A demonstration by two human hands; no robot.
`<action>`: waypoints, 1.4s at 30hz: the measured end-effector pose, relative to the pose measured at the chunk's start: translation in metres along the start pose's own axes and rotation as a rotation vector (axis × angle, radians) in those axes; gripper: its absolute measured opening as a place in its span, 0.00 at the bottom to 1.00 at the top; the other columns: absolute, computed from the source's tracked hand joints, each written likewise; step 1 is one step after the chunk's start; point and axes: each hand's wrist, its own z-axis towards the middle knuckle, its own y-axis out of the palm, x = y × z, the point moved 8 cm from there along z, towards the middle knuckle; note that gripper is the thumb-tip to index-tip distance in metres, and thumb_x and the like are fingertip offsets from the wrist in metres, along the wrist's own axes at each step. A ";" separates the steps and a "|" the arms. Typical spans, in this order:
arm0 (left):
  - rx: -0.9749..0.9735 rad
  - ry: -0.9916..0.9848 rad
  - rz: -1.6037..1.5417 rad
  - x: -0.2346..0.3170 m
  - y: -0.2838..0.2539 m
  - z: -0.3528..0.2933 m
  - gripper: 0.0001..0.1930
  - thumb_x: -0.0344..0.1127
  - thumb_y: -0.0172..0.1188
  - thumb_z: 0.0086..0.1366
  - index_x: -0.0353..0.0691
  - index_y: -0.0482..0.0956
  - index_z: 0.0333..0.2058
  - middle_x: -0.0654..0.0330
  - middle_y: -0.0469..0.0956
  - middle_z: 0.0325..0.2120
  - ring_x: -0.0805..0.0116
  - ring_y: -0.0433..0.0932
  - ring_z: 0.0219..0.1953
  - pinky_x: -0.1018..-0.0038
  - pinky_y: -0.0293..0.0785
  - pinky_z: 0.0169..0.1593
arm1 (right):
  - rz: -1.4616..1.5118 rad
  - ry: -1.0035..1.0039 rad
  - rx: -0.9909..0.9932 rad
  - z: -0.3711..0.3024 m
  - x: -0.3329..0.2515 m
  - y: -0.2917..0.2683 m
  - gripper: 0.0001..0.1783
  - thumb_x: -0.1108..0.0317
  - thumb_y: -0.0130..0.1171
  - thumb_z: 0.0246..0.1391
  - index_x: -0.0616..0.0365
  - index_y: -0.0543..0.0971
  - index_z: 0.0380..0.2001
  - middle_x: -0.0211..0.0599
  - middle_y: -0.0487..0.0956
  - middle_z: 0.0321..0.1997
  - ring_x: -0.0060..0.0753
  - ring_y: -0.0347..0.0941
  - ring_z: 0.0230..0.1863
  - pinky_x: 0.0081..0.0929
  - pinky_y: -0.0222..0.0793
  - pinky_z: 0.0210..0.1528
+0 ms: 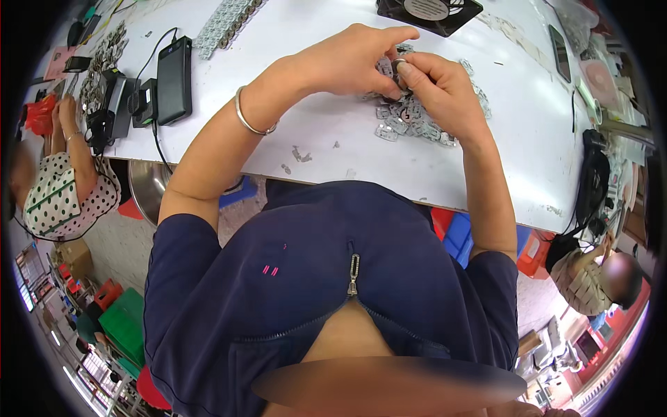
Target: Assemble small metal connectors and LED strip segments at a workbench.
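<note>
My right hand (pixel 445 90) pinches a small round metal part (pixel 398 64) between thumb and fingertips. Close beside it on the left, my left hand (pixel 354 61) holds its thumb and index finger apart around the same spot; whether it touches the part is hard to make out. Under and around both hands lies a loose pile of small flat silvery metal pieces (pixel 410 125) on the white table (pixel 306 125). A few tiny scraps (pixel 301 154) are scattered nearer the front edge.
A black fan (pixel 431 15) stands at the back. Left of my arm are a black power bank (pixel 174 80) with cables and rows of metal parts (pixel 228 26). A phone (pixel 559 54) lies far right. Other people sit at left (pixel 66 181) and right (pixel 583 281).
</note>
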 end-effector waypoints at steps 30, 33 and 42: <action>-0.345 -0.015 -0.557 -0.011 -0.005 -0.009 0.12 0.37 0.51 0.68 0.35 0.77 0.34 0.64 0.74 0.23 0.78 0.72 0.22 0.81 0.70 0.28 | 0.381 0.122 -0.190 0.014 0.002 -0.005 0.14 0.61 0.52 0.60 0.61 0.77 0.31 0.24 0.73 0.23 0.12 0.65 0.20 0.14 0.61 0.22; 0.055 -0.069 -0.105 -0.027 -0.026 -0.004 0.10 0.34 0.50 0.67 0.37 0.77 0.41 0.62 0.77 0.26 0.76 0.74 0.24 0.79 0.71 0.29 | 0.231 0.156 0.006 0.020 0.013 -0.016 0.13 0.61 0.52 0.60 0.61 0.77 0.32 0.25 0.74 0.23 0.13 0.66 0.20 0.15 0.63 0.23; 0.499 0.303 0.442 -0.002 -0.031 -0.013 0.11 0.32 0.60 0.59 0.41 0.78 0.41 0.60 0.80 0.27 0.63 0.78 0.24 0.73 0.74 0.27 | -0.041 0.130 0.067 0.032 0.005 -0.016 0.14 0.61 0.52 0.57 0.62 0.75 0.26 0.29 0.73 0.19 0.17 0.68 0.20 0.20 0.64 0.24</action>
